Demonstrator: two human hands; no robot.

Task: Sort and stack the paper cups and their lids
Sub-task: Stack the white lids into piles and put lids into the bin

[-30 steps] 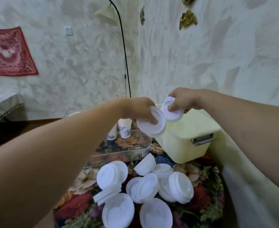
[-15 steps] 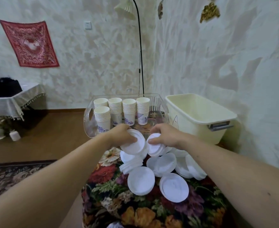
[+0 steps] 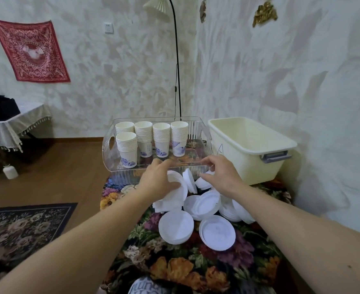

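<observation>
With the left hand (image 3: 158,179) clasping a lid stack (image 3: 178,184) and the right hand (image 3: 219,174) spread at 3 o'clock over the loose lids (image 3: 204,204), nest each rim squarely, cups (image 3: 151,136) waiting at 12.

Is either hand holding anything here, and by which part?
The left hand grips a white lid by its rim. The right hand hovers over the lid pile, apparently holding nothing.
</observation>
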